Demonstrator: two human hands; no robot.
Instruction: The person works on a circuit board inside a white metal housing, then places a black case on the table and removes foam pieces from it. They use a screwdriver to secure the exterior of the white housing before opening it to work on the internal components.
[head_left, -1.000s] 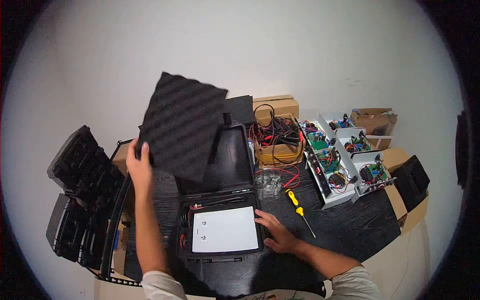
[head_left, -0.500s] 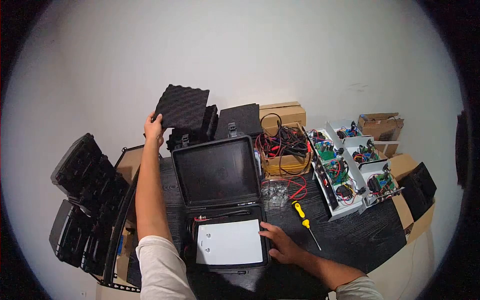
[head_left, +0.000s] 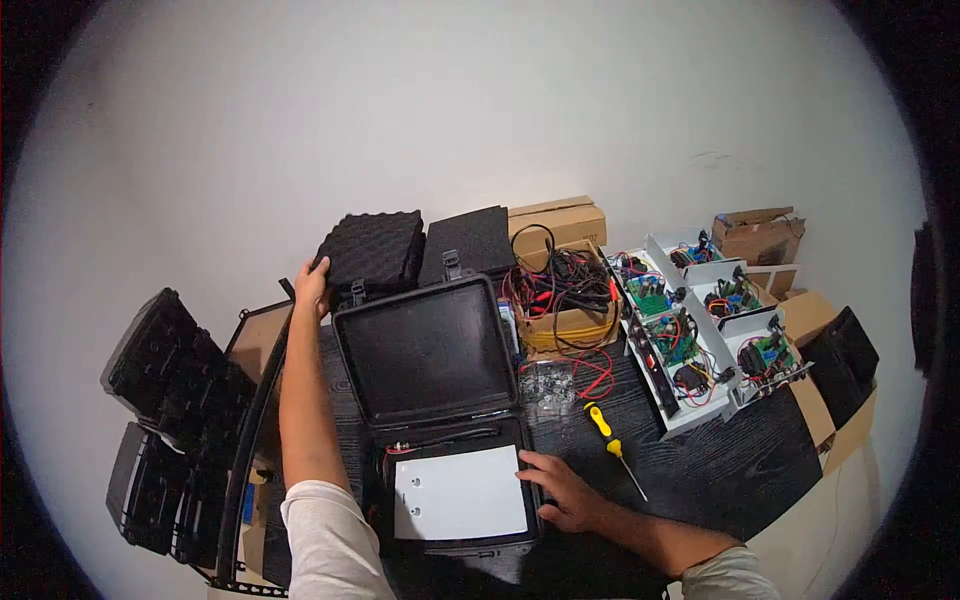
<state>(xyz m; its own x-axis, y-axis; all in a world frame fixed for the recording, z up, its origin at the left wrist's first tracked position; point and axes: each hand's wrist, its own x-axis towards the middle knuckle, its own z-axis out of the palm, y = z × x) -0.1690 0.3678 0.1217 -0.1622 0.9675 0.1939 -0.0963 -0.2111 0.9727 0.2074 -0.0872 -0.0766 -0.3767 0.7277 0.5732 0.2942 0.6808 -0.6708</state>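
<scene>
At the far left-back of the table, my left hand (head_left: 314, 288) grips the left edge of a black egg-crate foam sheet (head_left: 370, 245), thumb on top. The sheet lies level on a stack of similar dark foam. In front of me a black hard case (head_left: 425, 345) stands with its lid raised. Inside its base is a white panel (head_left: 460, 493) with two small round fittings near its left edge, and a cable (head_left: 455, 437) runs above it. My right hand (head_left: 565, 490) rests on the case's right rim, fingers apart, fingertips at the panel's edge.
A yellow-and-black screwdriver (head_left: 613, 445) lies right of the case. Behind are a box of tangled cables (head_left: 565, 290) and flat black foam (head_left: 468, 240). White housings with circuit boards (head_left: 675, 335) stand at right. More black cases (head_left: 180, 380) are stacked at left.
My left hand has lowered the foam sheet from a tilted, raised position onto the stack. My right hand stays at the case's right rim. The view has shifted slightly.
</scene>
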